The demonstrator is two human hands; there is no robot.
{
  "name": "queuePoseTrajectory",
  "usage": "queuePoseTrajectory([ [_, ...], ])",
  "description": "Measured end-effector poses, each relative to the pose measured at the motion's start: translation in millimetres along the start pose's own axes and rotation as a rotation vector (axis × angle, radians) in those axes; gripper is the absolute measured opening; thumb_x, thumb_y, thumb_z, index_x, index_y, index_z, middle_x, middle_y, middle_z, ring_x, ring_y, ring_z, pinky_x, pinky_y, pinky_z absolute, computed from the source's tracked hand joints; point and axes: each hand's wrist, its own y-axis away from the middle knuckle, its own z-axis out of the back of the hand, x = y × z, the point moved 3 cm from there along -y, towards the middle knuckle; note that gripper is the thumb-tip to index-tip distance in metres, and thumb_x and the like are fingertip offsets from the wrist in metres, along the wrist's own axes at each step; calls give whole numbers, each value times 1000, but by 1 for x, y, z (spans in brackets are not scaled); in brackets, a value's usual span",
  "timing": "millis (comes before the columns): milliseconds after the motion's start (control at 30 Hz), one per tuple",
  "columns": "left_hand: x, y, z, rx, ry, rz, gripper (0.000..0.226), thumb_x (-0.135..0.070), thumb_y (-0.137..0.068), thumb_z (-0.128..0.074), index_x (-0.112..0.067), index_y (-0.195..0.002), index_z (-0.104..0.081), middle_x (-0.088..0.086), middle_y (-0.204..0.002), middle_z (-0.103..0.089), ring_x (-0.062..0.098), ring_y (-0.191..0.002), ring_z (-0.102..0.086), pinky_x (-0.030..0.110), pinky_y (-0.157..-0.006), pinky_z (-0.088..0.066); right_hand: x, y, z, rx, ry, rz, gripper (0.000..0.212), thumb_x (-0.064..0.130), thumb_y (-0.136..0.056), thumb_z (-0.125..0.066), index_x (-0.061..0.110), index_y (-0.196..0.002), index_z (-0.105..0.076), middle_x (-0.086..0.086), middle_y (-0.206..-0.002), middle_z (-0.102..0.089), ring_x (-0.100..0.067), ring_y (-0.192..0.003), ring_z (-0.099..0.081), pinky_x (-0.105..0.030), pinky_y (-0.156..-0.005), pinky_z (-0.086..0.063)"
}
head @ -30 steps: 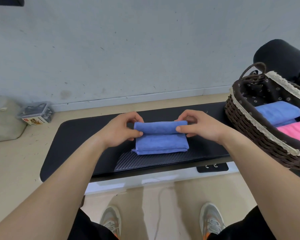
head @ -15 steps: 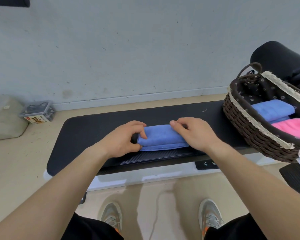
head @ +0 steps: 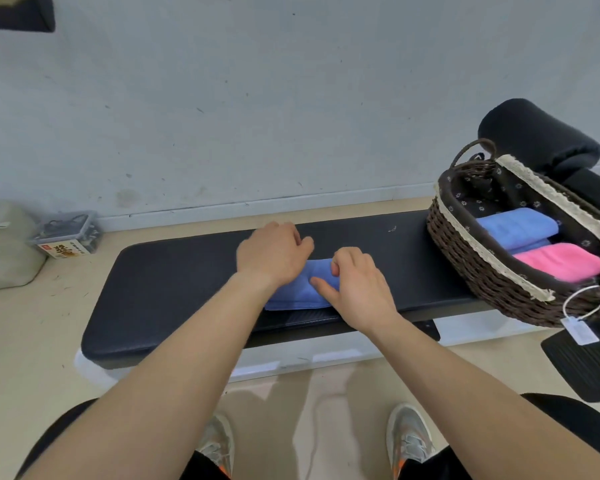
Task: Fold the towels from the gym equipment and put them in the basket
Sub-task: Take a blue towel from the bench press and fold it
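Observation:
A folded blue towel (head: 297, 294) lies on the black padded bench (head: 187, 282), mostly covered by my hands. My left hand (head: 274, 254) sits over its left part, with curled fingers at the far edge. My right hand (head: 355, 289) covers the right part, with fingers curled onto the cloth and the thumb lying across it. On the bench's right end stands the brown wicker basket (head: 465, 268). It holds a folded blue towel (head: 516, 226) and a folded pink towel (head: 561, 261).
A black padded roller (head: 541, 136) rises behind the basket. A white tag (head: 581, 329) hangs off the basket above a black foot plate (head: 586, 362). On the floor at the left sit a clear plastic box (head: 66, 233) and a grey bag (head: 4, 247).
The top flap came down and the towel now lies flat on the bench. Both hands moved from its ends toward the middle and now cover most of it.

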Motion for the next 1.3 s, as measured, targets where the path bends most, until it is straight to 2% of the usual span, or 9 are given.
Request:
queuePoseTrajectory([
  [100, 9, -3, -35, 59, -10, 76, 46, -61, -94, -34, -28, -113, -60, 1, -123, -54, 25, -114, -51, 45, -95, -41, 1, 2, 2, 8, 11, 18, 35, 52, -92, -58, 24, -87, -37, 8, -97, -42, -17, -84, -42, -30, -71, -36],
  [200, 19, 0, -51, -38, -22, 93, 48, -62, -93, -30, -31, -113, -61, -2, -127, -53, 22, -115, -51, 44, -97, -39, 8, 2, 12, 19, 109, 31, 30, 53, -92, -57, 26, -85, -45, 9, -101, -49, -18, -88, -46, -32, -73, -40],
  [333, 14, 3, -53, -79, -84, 85, 50, -61, -94, -27, -30, -112, -62, 0, -125, -55, 23, -115, -52, 46, -98, -39, 28, -13, 41, -149, 321, -46, 33, 44, -95, -48, 24, -80, -69, 5, -105, -61, -24, -95, -50, -38, -77, -41],
  [433, 12, 7, -52, -70, -127, 82, 50, -58, -95, -26, -28, -114, -61, 1, -126, -56, 25, -117, -51, 49, -102, -35, 41, -42, 45, -82, 141, -158, 33, 34, -99, -39, 17, -77, -57, -1, -102, -59, -26, -97, -51, -39, -77, -38],
  [567, 11, 11, -51, -32, -225, 75, 44, -49, -97, -26, -30, -122, -57, 3, -134, -53, 28, -124, -49, 60, -113, -16, 38, -50, 5, 144, 104, -303, 46, 42, -102, -25, 15, -114, -60, -6, -130, -53, -30, -120, -44, -46, -94, -35],
  [633, 11, 10, -52, -35, -214, 75, 48, -52, -98, -23, -31, -124, -58, 4, -135, -53, 29, -125, -48, 61, -114, -14, 26, -39, -8, 124, 184, -314, 52, 48, -102, -21, 19, -127, -57, -5, -139, -49, -31, -125, -41, -47, -100, -34],
  [1067, 12, 8, -64, -183, -208, 34, 42, -39, -101, -29, -21, -118, -62, 8, -131, -58, 30, -121, -52, 57, -109, -28, 19, -26, -30, -168, 479, -141, 41, 38, -103, -30, 14, -111, -62, -13, -130, -57, -36, -106, -51, -48, -87, -38],
  [1200, 15, 12, -57, -147, -83, -18, 59, -46, -97, -16, -20, -115, -66, 3, -129, -60, 25, -118, -53, 44, -98, -43, 18, -26, -24, -111, 349, -124, 44, 40, -101, -26, 21, -113, -64, -3, -129, -57, -30, -109, -52, -43, -86, -43],
  [1300, 26, 23, -49, -27, -59, -219, 66, -55, -97, -13, -21, -121, -64, -1, -131, -58, 21, -120, -50, 38, -94, -46, 12, -20, -16, 73, 351, 44, 43, 42, -100, -28, 23, -115, -63, 0, -129, -54, -29, -113, -50, -40, -85, -46],
])
